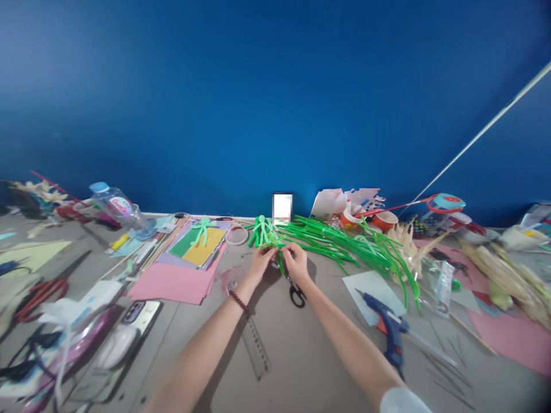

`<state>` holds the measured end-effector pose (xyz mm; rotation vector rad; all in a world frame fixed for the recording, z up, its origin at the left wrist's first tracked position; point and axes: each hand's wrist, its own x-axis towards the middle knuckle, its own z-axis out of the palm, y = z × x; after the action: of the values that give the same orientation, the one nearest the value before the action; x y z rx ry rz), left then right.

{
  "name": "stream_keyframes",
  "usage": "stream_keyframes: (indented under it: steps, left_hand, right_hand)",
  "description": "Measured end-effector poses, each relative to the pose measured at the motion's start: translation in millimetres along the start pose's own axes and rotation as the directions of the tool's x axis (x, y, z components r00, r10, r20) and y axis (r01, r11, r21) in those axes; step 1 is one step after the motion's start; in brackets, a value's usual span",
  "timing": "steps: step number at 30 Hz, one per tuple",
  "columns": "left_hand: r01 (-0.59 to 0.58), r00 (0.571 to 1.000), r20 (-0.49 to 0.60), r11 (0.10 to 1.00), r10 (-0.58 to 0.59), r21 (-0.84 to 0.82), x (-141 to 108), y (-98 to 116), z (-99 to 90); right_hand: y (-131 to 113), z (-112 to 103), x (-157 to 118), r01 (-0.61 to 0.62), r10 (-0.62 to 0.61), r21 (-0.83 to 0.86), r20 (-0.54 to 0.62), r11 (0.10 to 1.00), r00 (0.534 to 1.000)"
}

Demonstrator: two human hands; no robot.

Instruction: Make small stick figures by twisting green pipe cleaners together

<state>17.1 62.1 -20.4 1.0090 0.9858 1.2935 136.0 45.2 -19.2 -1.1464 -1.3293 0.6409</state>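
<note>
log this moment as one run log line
left hand: on green stem | right hand: on same stem | scissors: on table | glue gun: on table

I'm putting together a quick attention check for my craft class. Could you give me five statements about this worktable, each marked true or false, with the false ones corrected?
1. The fingers of the left hand and right hand are at a green strip. True.
2. The beaded bracelet is on the right wrist. False: the bracelet is on the left wrist.
3. A blue glue gun lies to the right of the black-handled scissors. True.
4. The clear ruler lies on the pink paper. False: the ruler lies on the table, between the forearms.
5. The plastic bottle at the left has a red cap. False: its cap is blue.
</note>
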Motion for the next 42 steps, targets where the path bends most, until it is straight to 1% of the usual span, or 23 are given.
stream_keyframes:
  steps: [2, 3, 7, 8, 9, 11, 13, 15, 17, 20, 23, 26, 31, 35, 38, 42]
  left_hand:
    - [0.001, 1.000, 0.008, 1.000, -0.001, 0.005, -1, 1, 0.4]
    - [0.003, 1.000, 0.010, 1.000, -0.003, 0.011, -2, 2, 0.4]
    - [0.010, 1.000, -0.004, 0.999, -0.009, 0.032, -4, 2, -0.8]
    - [0.010, 1.000, 0.000, 0.999, -0.010, 0.038, -4, 2, -1.2]
    - [0.009, 1.000, 0.009, 0.999, -0.009, 0.047, -4, 2, -1.5]
    - [0.006, 0.999, 0.034, 0.998, -0.008, 0.069, -5, 2, -1.5]
    - [0.008, 0.998, 0.059, 0.996, -0.013, 0.087, -7, 3, -0.6]
    - [0.015, 0.997, 0.080, 0.996, -0.022, 0.088, -9, 6, 1.1]
    - [0.016, 0.995, 0.094, 0.996, -0.024, 0.085, -10, 8, 2.7]
    - [0.007, 0.998, 0.067, 0.997, -0.012, 0.078, -10, 10, 3.6]
    - [-0.014, 0.999, 0.044, 0.996, 0.010, 0.091, -10, 9, 2.7]
    - [-0.045, 0.998, 0.039, 0.994, 0.042, 0.099, -9, 7, 1.7]
    - [-0.076, 0.997, 0.022, 0.993, 0.075, 0.091, -9, 2, 2.1]
    - [-0.079, 0.997, 0.026, 0.992, 0.077, 0.098, -8, 4, 2.8]
    - [-0.063, 0.998, 0.030, 0.996, 0.061, 0.066, -8, 7, 4.2]
    - [-0.058, 0.998, 0.024, 0.998, 0.057, 0.031, -8, 9, 5.9]
  right_hand:
    - [2, -2, 4, -0.170, 0.167, 0.145, 0.037, 0.975, 0.985]
    - [2, -4, 6, -0.224, 0.214, 0.179, 0.074, 0.958, 0.974]
    - [1, -14, 19, -0.325, 0.289, 0.204, 0.188, 0.923, 0.939]
    - [0, -17, 22, -0.359, 0.310, 0.216, 0.228, 0.908, 0.923]
    - [-1, -20, 25, -0.367, 0.308, 0.225, 0.259, 0.902, 0.915]
    - [-1, -25, 29, -0.322, 0.250, 0.213, 0.306, 0.923, 0.919]
    - [-1, -30, 32, -0.208, 0.155, 0.143, 0.311, 0.968, 0.938]
    - [-1, -33, 33, -0.096, 0.079, 0.042, 0.303, 0.995, 0.950]
    - [-2, -34, 33, -0.033, 0.040, -0.028, 0.308, 0.999, 0.951]
    - [-4, -33, 30, 0.015, 0.007, -0.069, 0.313, 0.998, 0.950]
    - [-6, -30, 27, 0.098, -0.063, -0.118, 0.275, 0.988, 0.959]
    - [-6, -26, 25, 0.173, -0.128, -0.164, 0.252, 0.971, 0.959]
    - [-10, -18, 19, 0.255, -0.213, -0.203, 0.205, 0.945, 0.955]
    - [-12, -16, 17, 0.267, -0.234, -0.211, 0.171, 0.940, 0.957]
    - [-11, -20, 21, 0.275, -0.237, -0.175, 0.213, 0.945, 0.948]
    - [-12, -27, 28, 0.333, -0.279, -0.168, 0.281, 0.928, 0.918]
